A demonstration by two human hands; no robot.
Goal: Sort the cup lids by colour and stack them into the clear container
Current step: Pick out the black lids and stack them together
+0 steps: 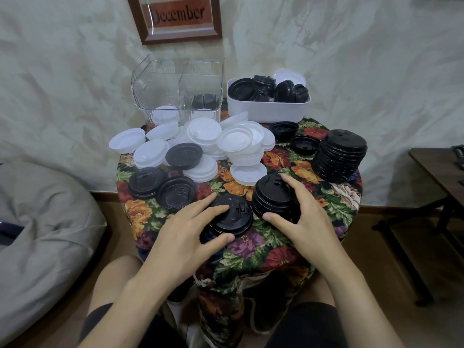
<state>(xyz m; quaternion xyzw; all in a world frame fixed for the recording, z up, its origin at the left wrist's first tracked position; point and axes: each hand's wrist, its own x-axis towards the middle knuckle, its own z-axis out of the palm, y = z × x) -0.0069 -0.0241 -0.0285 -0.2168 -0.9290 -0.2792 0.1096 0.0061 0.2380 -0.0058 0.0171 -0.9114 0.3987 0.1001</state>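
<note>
left hand [185, 229] is gripping a low black plastic lid stack [237, 212], right hand [310, 217] a taller black lid stack [271, 194]; probably merging them next.

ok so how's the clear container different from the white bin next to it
The clear container is see-through and tall; the white bin is opaque and lower. The clear container has a divider and only a few lids at its bottom; the white bin is heaped with jumbled black lids, plus a white lid at the back. Both stand open at the far side of the floral tablecloth.
</note>
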